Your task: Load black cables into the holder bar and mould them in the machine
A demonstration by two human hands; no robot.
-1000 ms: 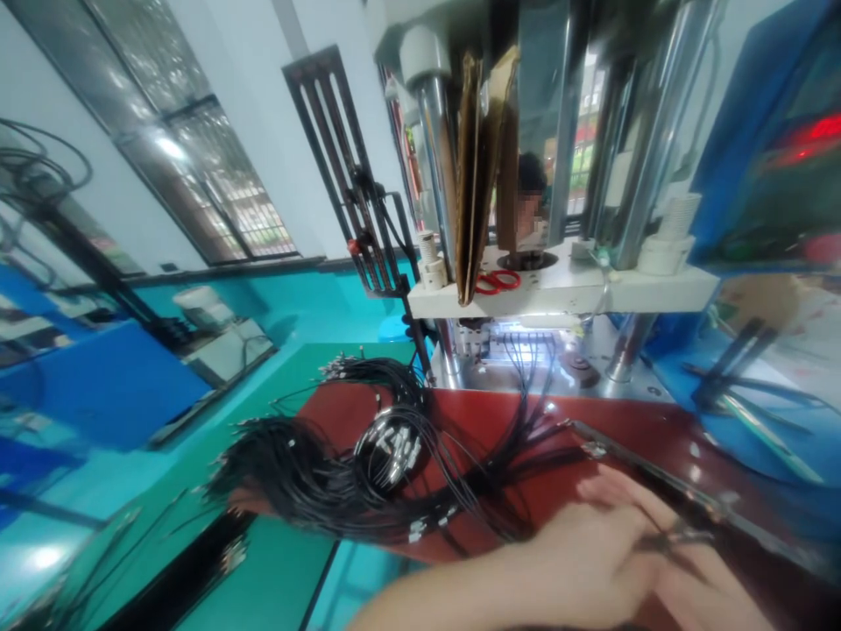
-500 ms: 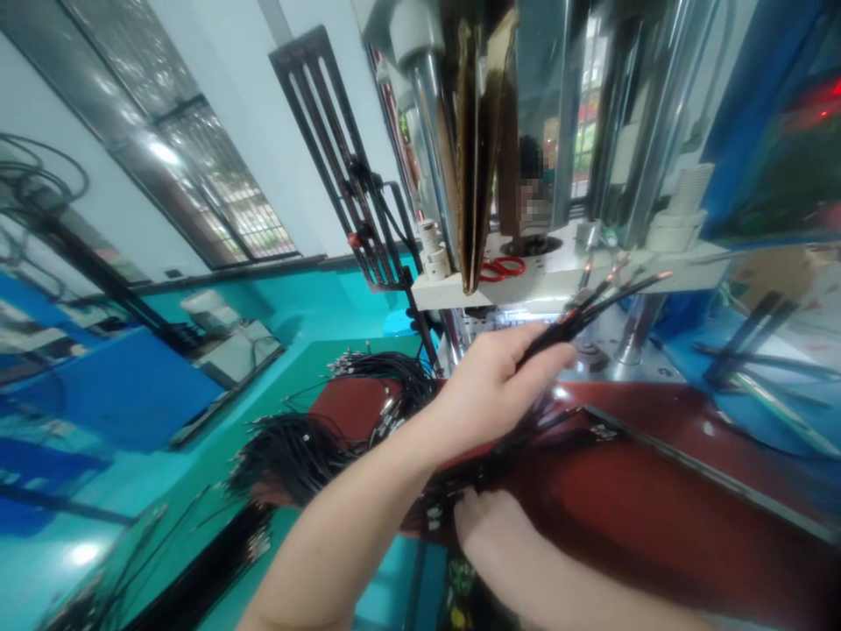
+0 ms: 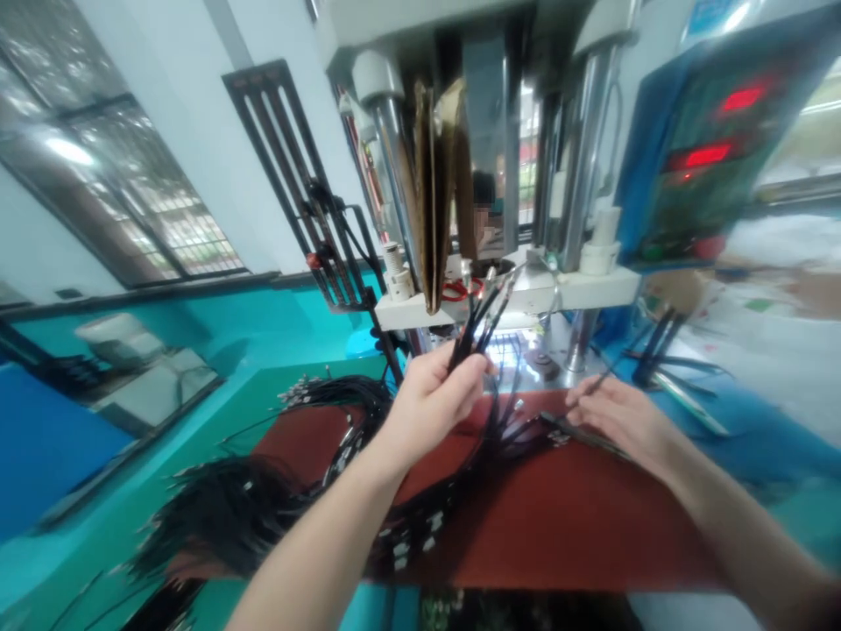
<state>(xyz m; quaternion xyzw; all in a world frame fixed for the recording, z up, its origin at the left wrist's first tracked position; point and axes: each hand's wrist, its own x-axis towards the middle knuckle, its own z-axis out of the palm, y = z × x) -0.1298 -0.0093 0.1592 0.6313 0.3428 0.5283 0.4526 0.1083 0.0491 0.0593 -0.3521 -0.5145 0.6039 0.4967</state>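
Observation:
A bundle of black cables (image 3: 468,337) with metal-tipped ends stands up out of my left hand (image 3: 434,399), whose fingers are closed around it in front of the press. To the right, above the red-brown work surface, my right hand (image 3: 621,416) has its fingers pinched together. A thin dark piece (image 3: 597,384) pokes out from its fingertips, blurred, perhaps a cable end. Below that hand runs a narrow dark strip (image 3: 584,436). Between my hands, more black cables (image 3: 499,438) lie on the red-brown surface (image 3: 591,526).
A press with chrome columns and a white plate (image 3: 558,294) stands ahead, red-handled scissors (image 3: 453,291) on the plate. Heaped black cables (image 3: 229,508) cover the left side. At right are a control box (image 3: 696,175) with red displays and a blue surface (image 3: 755,412) holding tools.
My right hand has moved from under my left forearm, up and right to the strip. My left hand has shifted left in view with the cables, now more upright. The whole view has turned right.

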